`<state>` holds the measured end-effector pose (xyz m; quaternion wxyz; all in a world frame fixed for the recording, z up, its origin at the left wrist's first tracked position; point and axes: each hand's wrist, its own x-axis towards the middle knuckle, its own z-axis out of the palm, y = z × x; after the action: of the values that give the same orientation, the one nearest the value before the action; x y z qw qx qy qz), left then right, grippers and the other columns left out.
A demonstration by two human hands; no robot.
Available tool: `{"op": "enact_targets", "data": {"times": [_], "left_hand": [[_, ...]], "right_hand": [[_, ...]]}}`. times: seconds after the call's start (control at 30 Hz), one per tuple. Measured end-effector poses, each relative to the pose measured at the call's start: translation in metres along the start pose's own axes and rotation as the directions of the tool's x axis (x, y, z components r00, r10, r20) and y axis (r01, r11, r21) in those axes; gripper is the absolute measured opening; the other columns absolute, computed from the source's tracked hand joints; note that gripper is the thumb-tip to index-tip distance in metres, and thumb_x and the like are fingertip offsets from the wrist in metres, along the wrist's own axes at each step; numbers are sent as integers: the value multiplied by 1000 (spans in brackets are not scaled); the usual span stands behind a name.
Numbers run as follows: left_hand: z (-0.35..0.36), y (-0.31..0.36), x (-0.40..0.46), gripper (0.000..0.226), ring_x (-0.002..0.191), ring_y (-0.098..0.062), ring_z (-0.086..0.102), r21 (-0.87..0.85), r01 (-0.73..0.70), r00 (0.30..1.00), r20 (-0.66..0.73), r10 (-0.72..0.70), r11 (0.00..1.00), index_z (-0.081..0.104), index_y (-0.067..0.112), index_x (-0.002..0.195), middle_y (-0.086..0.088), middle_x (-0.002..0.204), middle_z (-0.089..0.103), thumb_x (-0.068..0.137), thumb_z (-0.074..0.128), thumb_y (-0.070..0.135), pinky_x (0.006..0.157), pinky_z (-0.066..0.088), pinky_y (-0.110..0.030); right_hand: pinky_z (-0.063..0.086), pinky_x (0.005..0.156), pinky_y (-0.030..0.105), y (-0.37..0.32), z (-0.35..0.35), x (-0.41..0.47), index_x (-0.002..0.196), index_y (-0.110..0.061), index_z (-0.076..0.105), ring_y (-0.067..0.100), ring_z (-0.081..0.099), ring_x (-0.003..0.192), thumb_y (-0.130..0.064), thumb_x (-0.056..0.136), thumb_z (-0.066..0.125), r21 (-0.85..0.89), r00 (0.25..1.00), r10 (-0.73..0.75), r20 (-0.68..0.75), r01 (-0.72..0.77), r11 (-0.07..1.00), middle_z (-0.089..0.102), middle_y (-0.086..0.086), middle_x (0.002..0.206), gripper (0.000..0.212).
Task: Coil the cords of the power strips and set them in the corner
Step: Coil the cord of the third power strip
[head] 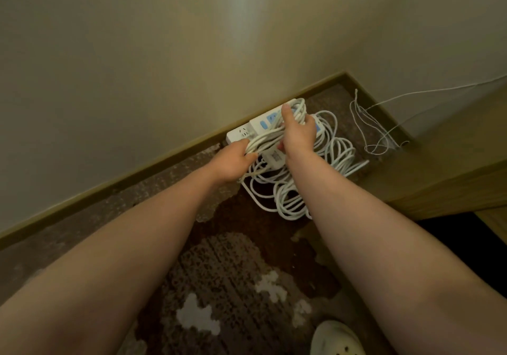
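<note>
Both arms reached down toward the corner where carpet met baseboard (153, 162). The left hand (233, 164) gripped one end of a coiled bundle of white cord (270, 132), fingers curled round the loops; the right hand (299, 132) clasped the other end together with the power strip with blue sockets (264, 121), thumb laid over the top. The step in hand appeared to be setting this coiled strip down beside the wall. A second, plain white strip (240, 134) lay on the carpet (247, 258) against the baseboard. Loose cord loops (290, 198) sprawled on the carpet beneath the hands, uncoiled. A third strip may have lain partly hidden under the right wrist, though the view was too cluttered to be sure. The next move called for lowering the bundle without letting its loops spring open, then gathering the loose loops. A thin wire (370, 124) hung from the right-hand wall, and one pale shoe (338, 339) showed at the lower edge.
</note>
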<state>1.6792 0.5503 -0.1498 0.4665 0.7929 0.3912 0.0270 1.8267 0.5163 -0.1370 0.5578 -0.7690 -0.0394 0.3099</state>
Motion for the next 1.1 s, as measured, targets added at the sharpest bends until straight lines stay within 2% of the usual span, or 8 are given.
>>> {"op": "enact_targets", "data": {"times": [0.1,0.33,0.47,0.57,0.67,0.73,0.87,1.1], "left_hand": [[-2,-1,7,16,81,-24,62,-38,-41,998,38,42,998,56,17,103,-7,90,64,95,49,28,69,51,-39],[-10,-8,10,9,64,-13,56,-149,-73,982,162,97,986,56,24,91,1,75,59,95,50,29,59,46,-29],[-5,-10,15,17,64,-12,55,-198,-29,988,143,58,980,54,25,80,2,72,58,96,49,29,58,43,-28],[-4,-12,19,20,61,-14,52,-190,-5,992,121,29,982,53,26,76,0,70,56,95,47,27,57,40,-28],[-5,-11,22,26,58,-15,50,-206,5,996,89,14,979,50,29,69,0,65,54,94,49,22,55,38,-28],[-4,-10,22,27,56,-14,48,-184,-3,997,74,17,983,49,29,68,1,63,53,94,49,21,52,37,-28],[-4,-4,23,24,62,-20,52,-113,-51,998,33,55,992,49,28,70,-2,68,56,92,47,21,57,40,-31],[-7,12,32,22,78,-28,61,-2,-59,998,-28,58,998,58,12,105,-11,88,64,95,45,27,68,51,-38]], "right_hand": [[47,42,22,-3,-6,3,128,-17,54,29,68,95,-52,91,61,-21,999,-41,1,41,999,67,10,115,51],[49,39,25,-10,-18,9,116,-15,60,15,62,44,-42,98,55,-436,962,-260,81,269,859,69,11,86,33],[61,61,38,-13,-14,11,118,-15,60,20,69,57,-44,102,46,-477,971,-216,99,237,847,69,8,92,36],[50,80,42,6,-21,14,101,-12,60,27,60,87,-41,106,29,-521,982,-182,53,183,834,58,8,93,42],[39,95,43,36,-34,18,118,-18,59,32,46,117,-30,105,32,-808,959,-229,168,267,525,48,12,132,32],[36,106,45,49,-34,18,140,-34,47,36,33,136,-34,102,39,-857,965,-178,190,252,450,15,1,161,39],[35,108,46,65,-25,13,147,-45,34,37,27,144,-56,94,45,-843,960,-142,241,280,459,-14,-8,165,55],[49,94,44,73,-27,-3,118,-37,53,37,47,126,-50,94,51,-713,975,-193,110,212,668,-6,-4,164,27]]}}
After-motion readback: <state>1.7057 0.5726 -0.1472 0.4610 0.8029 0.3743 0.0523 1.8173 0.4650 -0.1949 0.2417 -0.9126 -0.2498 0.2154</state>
